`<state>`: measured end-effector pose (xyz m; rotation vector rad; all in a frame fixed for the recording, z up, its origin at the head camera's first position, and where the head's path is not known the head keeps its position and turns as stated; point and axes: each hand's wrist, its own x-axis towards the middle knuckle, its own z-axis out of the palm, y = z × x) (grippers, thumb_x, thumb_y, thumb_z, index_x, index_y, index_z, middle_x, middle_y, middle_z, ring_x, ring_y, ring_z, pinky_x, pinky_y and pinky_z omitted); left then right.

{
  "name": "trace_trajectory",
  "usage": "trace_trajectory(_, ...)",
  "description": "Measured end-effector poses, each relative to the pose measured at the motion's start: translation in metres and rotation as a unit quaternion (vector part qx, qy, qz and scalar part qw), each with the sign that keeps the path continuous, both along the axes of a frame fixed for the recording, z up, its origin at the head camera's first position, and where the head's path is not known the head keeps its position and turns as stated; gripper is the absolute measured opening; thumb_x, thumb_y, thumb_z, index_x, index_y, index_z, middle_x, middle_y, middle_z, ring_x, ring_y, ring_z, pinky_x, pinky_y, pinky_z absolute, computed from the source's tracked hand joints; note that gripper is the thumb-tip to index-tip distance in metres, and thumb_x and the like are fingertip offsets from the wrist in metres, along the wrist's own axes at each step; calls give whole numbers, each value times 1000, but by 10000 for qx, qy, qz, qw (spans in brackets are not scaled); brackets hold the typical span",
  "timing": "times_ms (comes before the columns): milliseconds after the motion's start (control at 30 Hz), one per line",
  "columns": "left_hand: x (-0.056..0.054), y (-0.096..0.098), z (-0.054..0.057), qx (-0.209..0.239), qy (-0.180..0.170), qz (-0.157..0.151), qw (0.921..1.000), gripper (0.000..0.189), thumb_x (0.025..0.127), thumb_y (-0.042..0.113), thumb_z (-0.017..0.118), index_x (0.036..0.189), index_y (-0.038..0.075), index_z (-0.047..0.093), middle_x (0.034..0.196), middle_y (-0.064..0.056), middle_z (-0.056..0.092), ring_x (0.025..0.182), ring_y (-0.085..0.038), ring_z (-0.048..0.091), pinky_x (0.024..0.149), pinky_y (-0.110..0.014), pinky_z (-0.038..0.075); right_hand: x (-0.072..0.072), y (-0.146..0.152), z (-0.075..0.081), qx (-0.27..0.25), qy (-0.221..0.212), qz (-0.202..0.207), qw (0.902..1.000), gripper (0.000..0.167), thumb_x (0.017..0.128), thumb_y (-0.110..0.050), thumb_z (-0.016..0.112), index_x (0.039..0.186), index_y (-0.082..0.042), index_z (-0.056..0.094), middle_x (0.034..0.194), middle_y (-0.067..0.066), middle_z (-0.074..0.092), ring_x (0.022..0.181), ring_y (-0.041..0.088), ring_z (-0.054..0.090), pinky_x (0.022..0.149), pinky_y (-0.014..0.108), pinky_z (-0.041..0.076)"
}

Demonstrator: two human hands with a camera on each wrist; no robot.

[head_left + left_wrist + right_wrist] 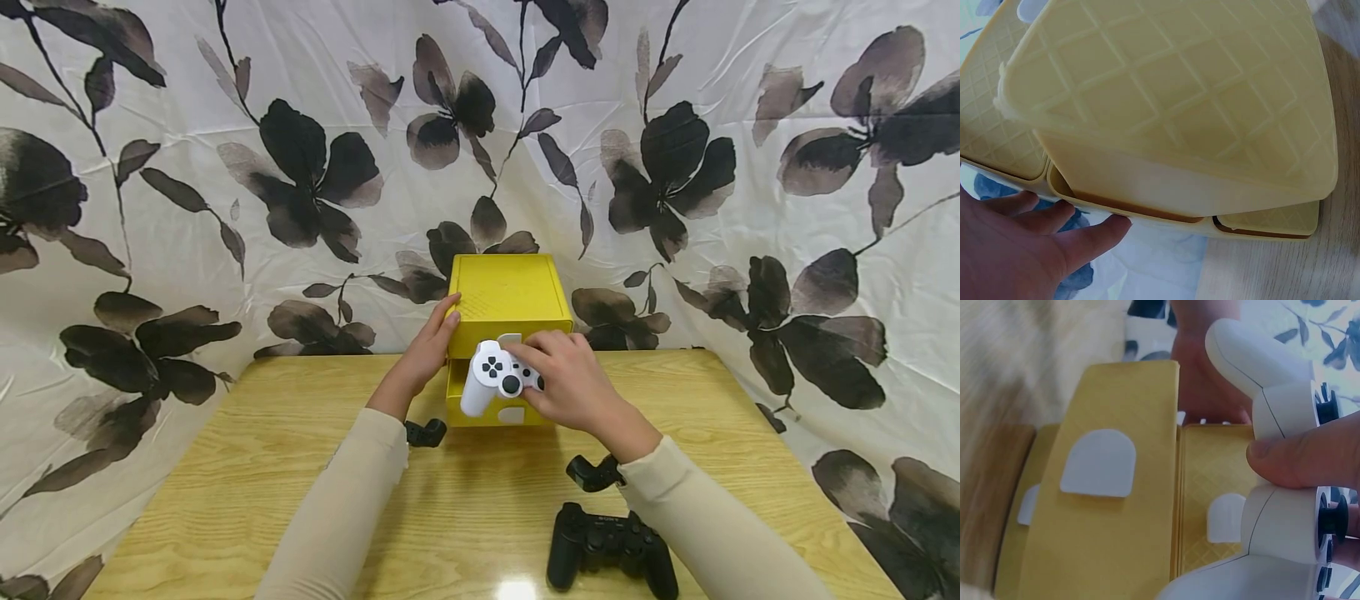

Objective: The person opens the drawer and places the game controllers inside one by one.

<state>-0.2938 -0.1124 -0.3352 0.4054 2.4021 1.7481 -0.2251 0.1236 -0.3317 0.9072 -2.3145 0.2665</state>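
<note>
A small yellow drawer unit [510, 287] with a latticed pattern and white tabs stands against the patterned cloth. Its middle drawer [1100, 531] is pulled out, as the left wrist view also shows with the drawer's latticed side [1172, 75]. In front of the unit my right hand [566, 379] holds a white game controller [476, 393] with black sticks and buttons, the thumb [1304, 456] lying across its middle. My left hand [427, 350] rests on the unit's left side, fingers extended along its front edge in the left wrist view. The drawer's inside is hidden.
A black game controller [611, 537] lies near the table's front edge, beside my right forearm. Black curved pieces sit at both wrists. The wooden table [285, 433] runs back to a floral cloth [300, 50] hanging behind and at both sides.
</note>
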Motion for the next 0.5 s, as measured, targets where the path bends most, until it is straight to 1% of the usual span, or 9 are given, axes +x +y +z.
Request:
trace_trajectory(133,-4,-1,-3,-9,23,-11,10000,52,106,40,29,155,29,16,164,-10,8,145,-43,22,109,-67,28,-3,-2,0,-15,83,-105,9999,51,72,-20,81,121,-20,68,106,4,65,98,26,62,77,43,46)
trace_trajectory(200,-10,-1,-9,29,27,-12,10000,52,106,40,29,155,31,16,164,-10,8,145,-43,21,108,-68,28,-4,-3,1,-12,135,-163,9998,50,72,-20,80,120,-20,68,106,4,65,99,26,61,77,44,46)
trace_trajectory(267,-17,-2,-16,67,47,-4,10000,51,106,43,30,154,34,16,164,-8,8,145,-42,21,108,-68,27,-5,-5,2,-8,188,-213,9996,49,72,-20,80,120,-20,68,106,4,65,99,25,61,78,44,47)
trace_trajectory(367,-27,-3,-27,122,54,29,9999,51,103,50,30,152,41,18,164,-4,9,145,-40,23,108,-68,28,-6,-7,2,2,273,-289,9992,48,72,-20,80,119,-21,68,105,4,65,98,24,61,80,45,47)
trace_trajectory(500,-28,-3,-31,133,120,76,9998,50,101,55,31,150,46,20,163,-2,11,145,-39,25,108,-67,29,-8,-10,3,25,376,-403,9985,49,72,-19,80,120,-20,68,104,5,65,97,24,61,82,45,47)
